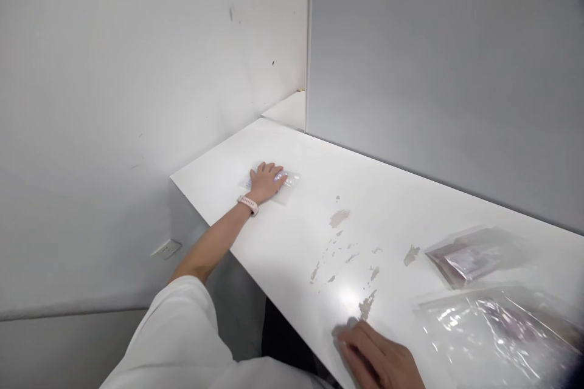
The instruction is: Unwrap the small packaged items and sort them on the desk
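Observation:
My left hand (264,183) reaches out over the far left part of the white table, a pale band round its wrist. It lies palm down with spread fingers on a small clear plastic bag (289,181). Something bluish shows through the bag beside the fingers; most of its content is covered by the hand. By the table's front edge, my right hand (378,355) is closed, its fingers curled and pressed together, with no object visible in them. Left of it, a clear bag and worn patches on the tabletop lie farther off.
On the right of the table (292,237) lie a large clear plastic bag (469,334) and a bag with a dark reddish content (469,258). A grey partition (442,73) stands along the back. A white wall (137,73) with a socket (166,248) borders the left.

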Demonstrator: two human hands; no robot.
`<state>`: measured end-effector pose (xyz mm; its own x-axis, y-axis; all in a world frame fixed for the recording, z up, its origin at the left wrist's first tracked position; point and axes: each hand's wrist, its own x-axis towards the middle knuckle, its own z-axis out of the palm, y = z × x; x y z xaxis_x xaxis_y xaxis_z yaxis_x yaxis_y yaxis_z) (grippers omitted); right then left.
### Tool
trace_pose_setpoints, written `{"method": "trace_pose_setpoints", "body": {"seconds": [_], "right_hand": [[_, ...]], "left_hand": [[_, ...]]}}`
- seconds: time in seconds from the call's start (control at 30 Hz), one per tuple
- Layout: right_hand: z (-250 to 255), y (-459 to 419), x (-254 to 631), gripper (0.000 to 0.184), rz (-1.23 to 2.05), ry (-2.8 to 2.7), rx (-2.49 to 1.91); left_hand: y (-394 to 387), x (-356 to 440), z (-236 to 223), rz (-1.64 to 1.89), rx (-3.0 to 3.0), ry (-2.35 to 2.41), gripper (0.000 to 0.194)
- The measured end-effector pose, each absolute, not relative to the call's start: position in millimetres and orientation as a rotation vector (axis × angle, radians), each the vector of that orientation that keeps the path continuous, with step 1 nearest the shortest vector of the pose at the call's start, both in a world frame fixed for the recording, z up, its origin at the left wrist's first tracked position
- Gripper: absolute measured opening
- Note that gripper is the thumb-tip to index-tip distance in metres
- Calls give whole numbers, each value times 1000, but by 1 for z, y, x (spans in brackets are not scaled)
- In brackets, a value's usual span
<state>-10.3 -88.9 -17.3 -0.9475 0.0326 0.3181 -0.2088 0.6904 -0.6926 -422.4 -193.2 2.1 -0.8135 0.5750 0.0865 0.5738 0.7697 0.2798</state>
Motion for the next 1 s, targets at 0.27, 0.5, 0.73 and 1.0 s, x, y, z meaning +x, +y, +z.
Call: {"method": "trace_pose_setpoints", "body": {"seconds": [0.27,0.5,0.73,1.0], "right_hand": [[10,-86,12,33,911,-2323,-154],[2,-57,78,46,874,-2543,-581],[-9,-65,86,56,1101,-2497,-527],[7,-39,79,68,1949,-1853,-487]], "left_hand": [[-189,-191,8,903,1679,2172,47],[-193,-86,35,1609,798,2243,55],[-187,-43,37,1872,63,1455,50],[-116,-3,43,1796,576,1553,62]]}}
